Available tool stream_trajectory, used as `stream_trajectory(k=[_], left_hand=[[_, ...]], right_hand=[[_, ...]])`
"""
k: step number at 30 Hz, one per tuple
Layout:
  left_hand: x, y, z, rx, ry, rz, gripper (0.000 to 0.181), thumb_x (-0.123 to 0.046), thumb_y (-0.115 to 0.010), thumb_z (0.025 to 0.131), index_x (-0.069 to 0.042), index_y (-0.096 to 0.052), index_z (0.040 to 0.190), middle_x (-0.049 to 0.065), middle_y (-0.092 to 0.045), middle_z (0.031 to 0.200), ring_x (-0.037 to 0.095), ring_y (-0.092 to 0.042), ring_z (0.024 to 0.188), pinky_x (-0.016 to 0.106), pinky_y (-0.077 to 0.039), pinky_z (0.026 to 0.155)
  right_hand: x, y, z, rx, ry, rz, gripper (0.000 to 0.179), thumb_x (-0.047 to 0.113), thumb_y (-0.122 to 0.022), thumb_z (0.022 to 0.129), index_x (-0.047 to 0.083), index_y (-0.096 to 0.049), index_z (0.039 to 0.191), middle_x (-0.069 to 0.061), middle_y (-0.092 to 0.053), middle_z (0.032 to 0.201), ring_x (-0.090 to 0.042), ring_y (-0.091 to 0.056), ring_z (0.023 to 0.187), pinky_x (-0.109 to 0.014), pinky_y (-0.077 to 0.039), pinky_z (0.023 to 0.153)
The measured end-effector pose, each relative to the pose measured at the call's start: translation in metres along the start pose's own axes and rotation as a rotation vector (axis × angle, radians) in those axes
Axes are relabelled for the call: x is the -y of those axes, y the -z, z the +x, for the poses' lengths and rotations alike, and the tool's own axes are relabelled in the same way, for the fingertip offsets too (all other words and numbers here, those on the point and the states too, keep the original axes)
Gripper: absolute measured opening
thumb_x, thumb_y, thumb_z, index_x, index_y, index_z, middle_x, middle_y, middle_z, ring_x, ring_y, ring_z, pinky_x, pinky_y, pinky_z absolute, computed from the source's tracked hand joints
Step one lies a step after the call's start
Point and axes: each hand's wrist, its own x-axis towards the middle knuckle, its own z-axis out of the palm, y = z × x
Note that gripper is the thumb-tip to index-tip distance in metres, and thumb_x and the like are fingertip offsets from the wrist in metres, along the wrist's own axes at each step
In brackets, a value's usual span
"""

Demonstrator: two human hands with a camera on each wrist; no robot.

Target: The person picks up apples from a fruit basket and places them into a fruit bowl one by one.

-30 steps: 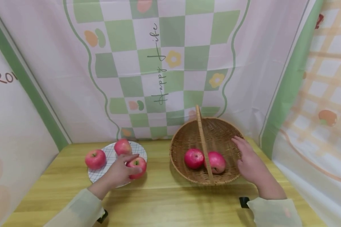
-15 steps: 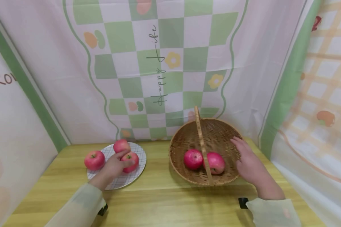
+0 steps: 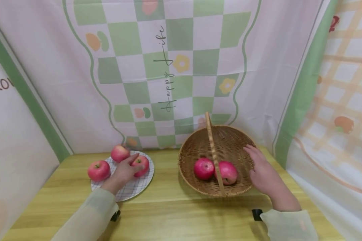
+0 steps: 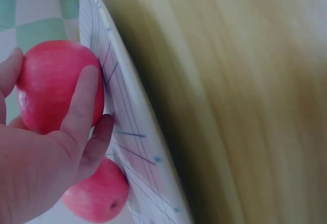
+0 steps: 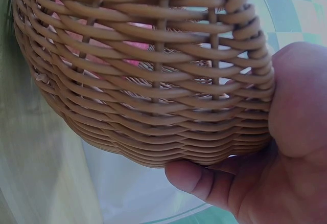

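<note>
My left hand (image 3: 124, 174) curls its fingers and thumb round a red apple (image 3: 141, 166) at the right side of a white plate (image 3: 132, 192) with a blue grid pattern. In the left wrist view this apple (image 4: 53, 86) sits close against the plate. Two more apples are on the plate, one at the back (image 3: 120, 153) and another at the left edge (image 3: 99, 170). At the right, my right hand (image 3: 263, 174) holds the side of a wicker basket (image 3: 196, 140) at its rim. The right wrist view shows a finger against the basket's outer wall (image 5: 168, 106).
Two apples lie in the basket, one left of its arched handle (image 3: 212, 140) and one partly behind it (image 3: 228, 172). A patterned cloth (image 3: 169, 83) hangs behind the wooden table (image 3: 175, 217). More cloth (image 3: 344, 100) hangs at the right side.
My left hand has brought its apple from the plate's right edge farther in and slightly back. The back apple has shifted left. My right hand stays at the basket.
</note>
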Motion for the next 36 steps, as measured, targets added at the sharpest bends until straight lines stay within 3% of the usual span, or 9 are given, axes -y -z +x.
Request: stream_trajectory(k=[3,10,12,15,18,23,30,36], left_hand=[[-0.002,-0.003,0.001,-0.025,-0.025,0.068,0.075,-0.021,-0.073,0.093,-0.005,-0.034,0.155,0.028,-0.041,0.147,0.03,-0.052,0.112,0.031,-0.051,0.079],[-0.007,-0.007,-0.002,-0.053,-0.047,0.173,0.079,-0.028,-0.07,0.096,-0.009,-0.025,0.158,0.026,-0.038,0.151,0.034,-0.053,0.112,0.031,-0.054,0.074],[-0.007,-0.008,-0.002,-0.052,-0.055,0.195,0.079,-0.03,-0.069,0.096,-0.009,-0.025,0.158,0.026,-0.037,0.151,0.036,-0.052,0.118,0.038,-0.052,0.087],[-0.007,-0.008,-0.002,-0.054,-0.059,0.227,0.081,-0.032,-0.07,0.095,-0.009,-0.026,0.158,0.027,-0.038,0.15,0.04,-0.042,0.132,0.048,-0.038,0.107],[-0.007,-0.008,-0.003,-0.045,-0.061,0.226,0.084,-0.031,-0.072,0.094,-0.008,-0.024,0.159,0.024,-0.036,0.153,0.042,-0.034,0.138,0.051,-0.026,0.114],[-0.009,-0.006,-0.007,-0.032,-0.058,0.209,0.088,-0.033,-0.074,0.092,-0.008,-0.023,0.159,0.017,-0.032,0.157,0.04,-0.03,0.14,0.05,-0.024,0.114],[-0.014,-0.003,-0.012,-0.013,0.004,0.173,0.093,-0.037,-0.075,0.089,-0.012,-0.02,0.16,0.015,-0.033,0.157,0.037,-0.026,0.143,0.049,-0.022,0.115],[-0.029,-0.004,-0.022,-0.068,0.0,0.278,0.09,-0.039,-0.077,0.088,-0.01,-0.028,0.158,0.021,-0.04,0.152,0.044,-0.036,0.136,0.055,-0.03,0.111]], right_hand=[[0.0,0.0,0.0,0.001,0.002,0.003,0.075,-0.019,-0.043,0.079,-0.012,-0.024,0.15,-0.031,-0.018,0.156,-0.053,-0.017,0.14,-0.066,-0.019,0.109],[0.001,0.0,0.0,-0.009,0.003,0.005,0.075,-0.019,-0.044,0.078,-0.011,-0.026,0.15,-0.031,-0.019,0.156,-0.053,-0.018,0.14,-0.066,-0.02,0.109],[0.001,0.0,0.0,-0.011,0.006,0.004,0.075,-0.02,-0.045,0.078,-0.011,-0.026,0.15,-0.031,-0.019,0.156,-0.053,-0.019,0.14,-0.066,-0.021,0.109],[0.0,0.0,0.001,-0.003,0.001,0.007,0.075,-0.02,-0.045,0.078,-0.011,-0.025,0.15,-0.031,-0.019,0.156,-0.053,-0.019,0.14,-0.065,-0.02,0.11],[0.001,0.001,0.001,0.004,-0.004,0.009,0.075,-0.021,-0.045,0.079,-0.012,-0.026,0.15,-0.031,-0.019,0.156,-0.053,-0.018,0.14,-0.065,-0.02,0.11],[0.0,0.001,0.001,0.004,-0.003,0.011,0.074,-0.021,-0.045,0.079,-0.012,-0.026,0.149,-0.032,-0.019,0.156,-0.053,-0.018,0.14,-0.065,-0.019,0.11],[0.001,0.001,0.0,0.013,-0.014,0.017,0.072,-0.019,-0.043,0.08,-0.013,-0.026,0.149,-0.031,-0.017,0.156,-0.053,-0.017,0.14,-0.066,-0.02,0.109],[0.001,0.001,0.0,0.017,-0.014,0.02,0.072,-0.02,-0.043,0.08,-0.013,-0.026,0.149,-0.032,-0.017,0.156,-0.054,-0.017,0.14,-0.066,-0.02,0.109]])
